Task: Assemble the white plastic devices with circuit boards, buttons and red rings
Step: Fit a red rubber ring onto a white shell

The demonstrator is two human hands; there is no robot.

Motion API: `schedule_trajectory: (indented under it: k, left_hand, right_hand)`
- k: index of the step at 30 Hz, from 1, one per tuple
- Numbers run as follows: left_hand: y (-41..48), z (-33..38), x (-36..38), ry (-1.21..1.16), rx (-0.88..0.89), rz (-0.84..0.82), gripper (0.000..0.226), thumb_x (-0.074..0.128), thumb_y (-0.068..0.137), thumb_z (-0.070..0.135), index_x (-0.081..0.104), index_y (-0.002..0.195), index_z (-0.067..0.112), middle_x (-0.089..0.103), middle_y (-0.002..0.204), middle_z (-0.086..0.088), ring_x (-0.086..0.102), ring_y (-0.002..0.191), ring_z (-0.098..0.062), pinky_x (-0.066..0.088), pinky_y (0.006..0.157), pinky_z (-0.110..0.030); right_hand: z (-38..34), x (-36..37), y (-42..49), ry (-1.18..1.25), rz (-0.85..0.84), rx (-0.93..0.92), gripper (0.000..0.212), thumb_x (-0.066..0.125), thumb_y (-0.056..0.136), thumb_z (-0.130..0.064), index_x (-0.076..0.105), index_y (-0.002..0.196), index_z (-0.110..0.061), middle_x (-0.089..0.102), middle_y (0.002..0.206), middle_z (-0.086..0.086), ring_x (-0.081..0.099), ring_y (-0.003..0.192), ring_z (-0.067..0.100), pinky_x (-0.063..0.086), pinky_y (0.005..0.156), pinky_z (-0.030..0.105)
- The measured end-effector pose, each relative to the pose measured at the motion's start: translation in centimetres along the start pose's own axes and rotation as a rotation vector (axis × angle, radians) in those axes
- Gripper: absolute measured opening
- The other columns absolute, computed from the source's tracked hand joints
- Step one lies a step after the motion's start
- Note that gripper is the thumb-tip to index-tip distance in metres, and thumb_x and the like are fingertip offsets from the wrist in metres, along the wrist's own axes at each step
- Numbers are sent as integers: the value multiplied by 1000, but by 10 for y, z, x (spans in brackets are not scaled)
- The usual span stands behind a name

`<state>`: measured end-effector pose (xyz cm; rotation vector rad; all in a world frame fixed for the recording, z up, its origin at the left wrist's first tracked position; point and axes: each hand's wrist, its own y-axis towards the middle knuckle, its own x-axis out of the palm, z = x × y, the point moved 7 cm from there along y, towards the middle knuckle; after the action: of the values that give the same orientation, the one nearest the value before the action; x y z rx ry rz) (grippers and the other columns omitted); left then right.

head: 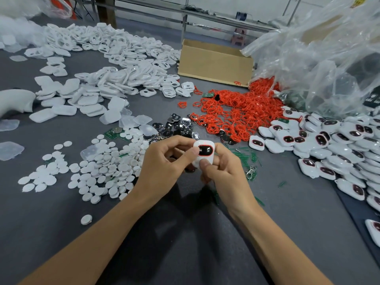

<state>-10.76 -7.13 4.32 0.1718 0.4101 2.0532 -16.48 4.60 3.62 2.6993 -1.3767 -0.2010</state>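
Note:
A white plastic device with a black button face ringed in red is held above the grey table by both hands. My left hand pinches its left side, thumb on the black face. My right hand grips it from the right and below, thumb pressing its lower edge. A small red light shows near the device's top. Just behind the hands lie black buttons, red rings, white round discs and a green circuit board.
White shell halves are heaped at the back left. Several finished devices pile up at the right. A cardboard box and a clear plastic bag stand behind. Green plastic bits and a metal clip lie beside my right hand.

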Motion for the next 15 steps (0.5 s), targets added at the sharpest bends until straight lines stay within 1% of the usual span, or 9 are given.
schedule_trajectory:
  k: [2, 5, 6, 8, 9, 10, 13, 15]
  left_hand:
    - [1, -1, -2, -10, -6, 25, 15, 70, 86, 8, 73, 90, 22, 72, 76, 4, 64, 62, -8, 48, 52, -16]
    - [1, -1, -2, 5, -1, 28, 16, 71, 86, 8, 73, 89, 23, 72, 75, 4, 65, 62, -11, 49, 53, -17]
    - [1, -1, -2, 5, 1, 22, 16, 71, 85, 7, 73, 88, 23, 72, 74, 4, 65, 61, -10, 49, 53, -17]
    - [-1, -1, 1, 1, 2, -3, 12, 71, 85, 7, 73, 88, 18, 72, 73, 2, 66, 61, -12, 50, 53, -17]
    - [-2, -1, 2, 6, 4, -16, 10, 71, 85, 7, 73, 88, 16, 72, 73, 0, 67, 62, -14, 51, 54, -19]
    - [-2, -2, 3, 19, 6, -25, 9, 72, 85, 8, 73, 88, 15, 72, 73, 0, 68, 63, -16, 52, 55, -21]
    - [-3, -3, 4, 45, 11, -21, 9, 71, 86, 8, 72, 90, 16, 71, 74, 1, 68, 64, -16, 54, 56, -25]
    - [-2, -3, 2, 67, 5, 10, 11, 70, 87, 9, 72, 91, 19, 71, 76, 3, 68, 67, -14, 55, 59, -29]
  right_hand:
    - [1, 4, 0, 4, -22, 4, 19, 51, 93, 5, 57, 107, -5, 50, 64, 9, 40, 56, 22, 33, 57, 39]
    - [1, 5, -1, 6, -36, 24, 21, 49, 93, 6, 56, 107, -7, 53, 66, 10, 39, 57, 22, 33, 59, 41]
    - [2, 4, -1, -8, -34, 29, 22, 49, 92, 8, 57, 107, -7, 55, 67, 11, 40, 57, 22, 34, 59, 41]
    - [3, 0, -1, -57, -18, 32, 23, 49, 89, 11, 58, 104, -5, 58, 71, 22, 42, 59, 23, 34, 58, 40]
    - [4, -2, -1, -71, -6, 34, 23, 49, 87, 13, 59, 101, -3, 57, 72, 27, 42, 59, 22, 33, 57, 38]
    - [5, -3, 0, -77, 5, 37, 23, 50, 86, 13, 59, 100, -2, 56, 72, 27, 40, 60, 22, 31, 57, 36]
    - [8, -5, 2, -97, 25, 41, 22, 52, 86, 11, 61, 99, -3, 55, 73, 24, 38, 60, 21, 30, 57, 36]
    - [7, -3, 2, -139, 25, 10, 20, 54, 89, 4, 61, 103, -9, 58, 75, 22, 41, 61, 21, 35, 58, 39]
